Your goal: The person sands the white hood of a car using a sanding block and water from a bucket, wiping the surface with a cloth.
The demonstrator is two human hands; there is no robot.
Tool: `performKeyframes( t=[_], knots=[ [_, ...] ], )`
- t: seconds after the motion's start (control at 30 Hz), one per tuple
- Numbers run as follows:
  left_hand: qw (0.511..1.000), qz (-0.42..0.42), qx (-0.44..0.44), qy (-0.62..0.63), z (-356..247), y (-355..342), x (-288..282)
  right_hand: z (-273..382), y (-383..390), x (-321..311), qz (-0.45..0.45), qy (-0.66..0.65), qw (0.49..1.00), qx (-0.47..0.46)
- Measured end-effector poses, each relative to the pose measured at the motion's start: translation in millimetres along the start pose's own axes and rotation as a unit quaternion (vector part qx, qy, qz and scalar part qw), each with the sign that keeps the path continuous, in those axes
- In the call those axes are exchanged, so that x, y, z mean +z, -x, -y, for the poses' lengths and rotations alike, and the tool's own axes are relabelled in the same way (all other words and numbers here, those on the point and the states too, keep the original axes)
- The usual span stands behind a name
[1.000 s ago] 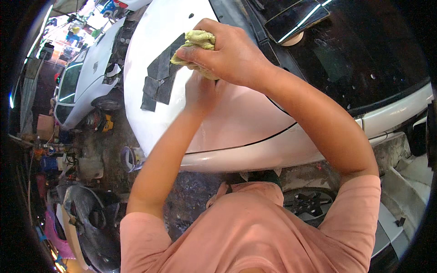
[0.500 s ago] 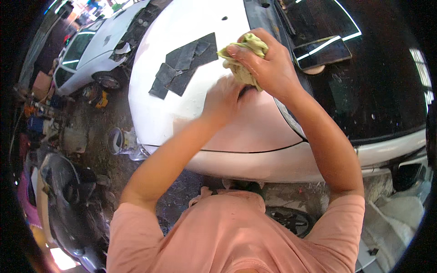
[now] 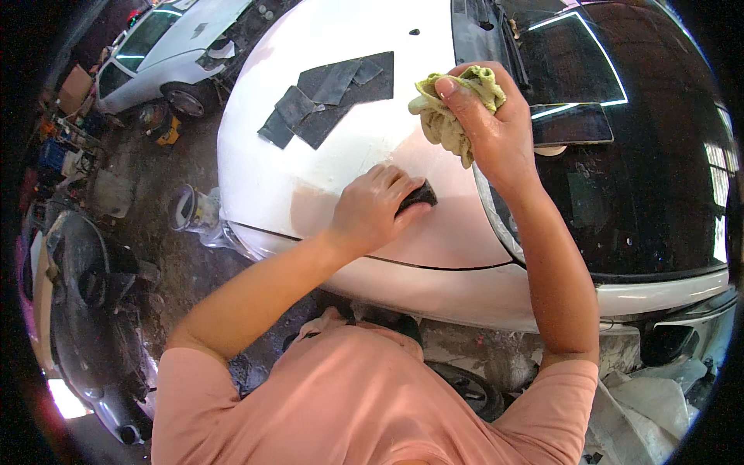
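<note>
L hand (image 3: 378,203): palm down over the bonnet, fingers and thumb curled snug round a dark block
Dark block (image 3: 419,197): small, partly hidden by L hand, set on the pinkish patch (image 3: 465,232) of the bonnet
R hand (image 3: 500,124): up by the bonnet's rear corner, grip closed on a cloth, thumb pressed over it
Cloth (image 3: 447,128): yellow-green, bunched, folds hanging below R hand; can't tell from here if it touches the car
Bonnet (image 3: 252,194): wht, wet-looking nr the hands, w/ a 2nd dull tan patch (image 3: 310,211) to the left of L hand
Blk sheets (image 3: 349,89): several, flat, overlapping, on the bonnet beyond L hand, well apart from it
Phone (image 3: 573,124): dark, lying on the windscreen (image 3: 659,201), to the right of R hand, w/ a strip light mirrored in the glass
Floor, left: bucket (image 3: 192,211) near the bonnet's front end; dark moulded car part (image 3: 81,263) further left
Back left: pale car (image 3: 174,50), front end stripped, yellow-and-blk machine (image 3: 161,128) by its wheel
Person: pink T-shirt (image 3: 372,387), bare forearms, standing alongside the car
</note>
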State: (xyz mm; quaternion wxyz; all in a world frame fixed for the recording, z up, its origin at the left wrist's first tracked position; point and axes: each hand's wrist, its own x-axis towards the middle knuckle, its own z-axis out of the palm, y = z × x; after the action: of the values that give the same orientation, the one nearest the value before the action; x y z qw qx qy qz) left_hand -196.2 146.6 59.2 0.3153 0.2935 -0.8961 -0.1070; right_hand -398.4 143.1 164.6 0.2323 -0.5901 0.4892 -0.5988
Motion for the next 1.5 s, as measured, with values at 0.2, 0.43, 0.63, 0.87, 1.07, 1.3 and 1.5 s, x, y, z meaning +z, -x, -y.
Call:
performKeyframes(
  t=[0.2, 0.43, 0.63, 0.87, 1.07, 1.3, 1.5],
  knots=[
    [0.988, -0.022, -0.15, 0.01, 23, -75, 14, 8, 2, 20, 0.022, 0.005, 1.0, -0.001],
    [0.999, -0.032, 0.017, -0.001, 13, -17, 2, 6, 3, 10, 0.02, 0.026, 0.999, -0.002],
    [0.981, 0.051, -0.175, 0.069, 29, -78, 32, 9, 4, 15, 0.026, 0.072, 0.997, -0.007],
    [1.0, -0.016, -0.015, -0.007, 8, -35, -3, 13, 3, 10, 0.026, 0.033, 0.999, 0.019],
    [0.998, 0.015, -0.056, 0.037, 4, -67, 9, 1, 4, 7, 0.025, 0.071, 0.997, 0.022],
    [0.994, 0.026, -0.088, 0.051, 29, -53, 4, 16, 9, 22, 0.051, 0.057, 0.997, -0.011],
    [1.0, 0.005, -0.007, -0.008, 13, -27, 12, -1, 8, 5, 0.044, 0.06, 0.997, 0.009]
  ],
)
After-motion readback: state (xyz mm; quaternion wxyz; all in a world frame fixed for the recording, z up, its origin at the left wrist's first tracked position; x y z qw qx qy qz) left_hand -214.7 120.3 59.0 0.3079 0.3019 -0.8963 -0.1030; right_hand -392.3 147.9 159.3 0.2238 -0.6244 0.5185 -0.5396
